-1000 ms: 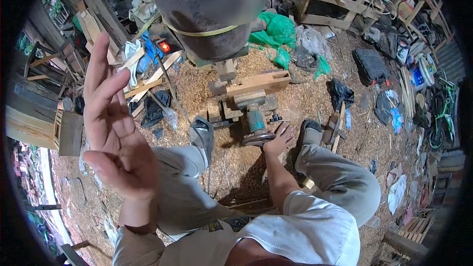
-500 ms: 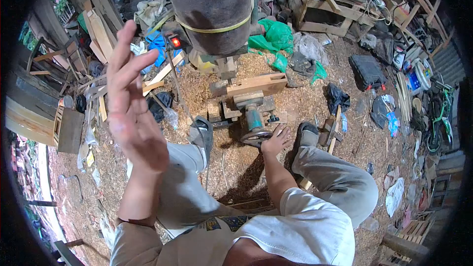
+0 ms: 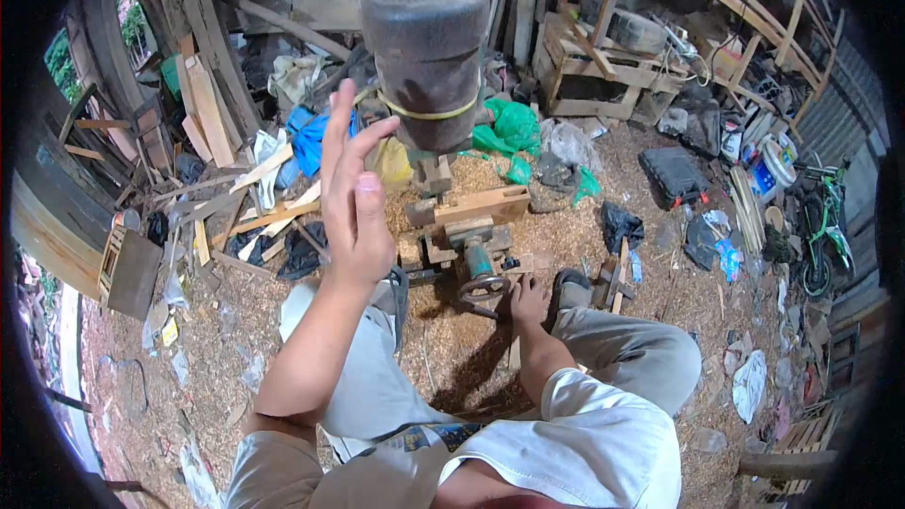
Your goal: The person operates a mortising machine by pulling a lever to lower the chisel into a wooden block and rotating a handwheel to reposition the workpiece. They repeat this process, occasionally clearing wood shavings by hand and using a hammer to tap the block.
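Observation:
My left hand (image 3: pixel 353 193) is raised in front of the machine, fingers stretched out and nothing in it. Down by the rim of the handwheel (image 3: pixel 485 292), my right hand (image 3: pixel 531 302) has its fingers extended, with the palm hidden. The wheel belongs to a green vise (image 3: pixel 479 259) low on the machine. Just beyond the vise jaw (image 3: pixel 468 229) lies a wooden piece (image 3: pixel 485 206) with a slot cut in its upper face. Above it stands the machine's dark motor housing (image 3: pixel 426 57), with a yellow band round its lower part.
Wood chips (image 3: pixel 452 344) cover the ground between my legs. Boards (image 3: pixel 273 212) and a blue plastic bag (image 3: pixel 319 139) are on the left. Behind the machine lies a green bag (image 3: pixel 509 127). A black case (image 3: pixel 674 177) and a green bicycle (image 3: pixel 827 217) are at right.
My view has tilted up, showing the top of the motor housing. My left hand now covers the red-lit switch seen before. My right hand stays by the handwheel, its fingers less spread.

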Demonstrator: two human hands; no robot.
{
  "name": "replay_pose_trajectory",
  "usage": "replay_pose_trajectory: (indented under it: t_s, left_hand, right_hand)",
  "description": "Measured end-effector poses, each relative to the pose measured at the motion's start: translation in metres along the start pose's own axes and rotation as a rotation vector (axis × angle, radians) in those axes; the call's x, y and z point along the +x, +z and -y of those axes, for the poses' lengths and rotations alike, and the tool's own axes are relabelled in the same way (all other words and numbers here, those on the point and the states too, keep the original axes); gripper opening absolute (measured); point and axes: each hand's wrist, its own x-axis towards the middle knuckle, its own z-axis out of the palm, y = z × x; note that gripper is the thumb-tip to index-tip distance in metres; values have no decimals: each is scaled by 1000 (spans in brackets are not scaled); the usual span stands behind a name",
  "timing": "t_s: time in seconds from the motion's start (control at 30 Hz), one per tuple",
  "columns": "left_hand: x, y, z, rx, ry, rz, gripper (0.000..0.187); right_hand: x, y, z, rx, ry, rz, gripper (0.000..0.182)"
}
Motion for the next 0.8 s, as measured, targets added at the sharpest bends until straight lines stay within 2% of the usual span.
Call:
replay_pose_trajectory:
  t_s: [0.07, 0.1, 0.2, 0.33, 0.4, 0.47, 0.53, 0.67, 0.73, 0.8]
  left_hand:
    - [2, 3, -3, 24, 18, -19, 54]
    - [3, 6, -3, 53, 17, -30, 52]
    - [3, 10, -1, 68, 35, -19, 54]
    - [4, 19, -1, 38, 18, 11, 60]
    - [6, 23, -2, 71, -1, 19, 59]
    - [7, 24, -4, 88, 7, 20, 62]
    - [8, 25, -5, 63, -85, 10, 65]
    - [10, 26, 1, 84, -83, -9, 67]
    - [13, 23, -1, 94, -62, -13, 67]
    - [15, 20, 2, 79, -73, -39, 66]
  right_hand:
    - [19, -37, 7, 56, -7, -47, 50]
    - [34, -33, 6, 19, -79, -317, 39]
    - [96, -89, 29, -28, -139, -351, 37]
    - [182, -183, 87, 27, -281, -672, 32]
    - [214, -239, 127, 87, -345, -665, 33]
    - [244, -290, 172, 167, -498, -797, 33]
    - [260, -341, 221, 235, -656, -908, 33]
    - [282, -430, 304, 357, -962, -901, 36]
    - [287, -467, 342, 370, -1060, -932, 42]
    - [290, -494, 375, 415, -1070, -956, 47]
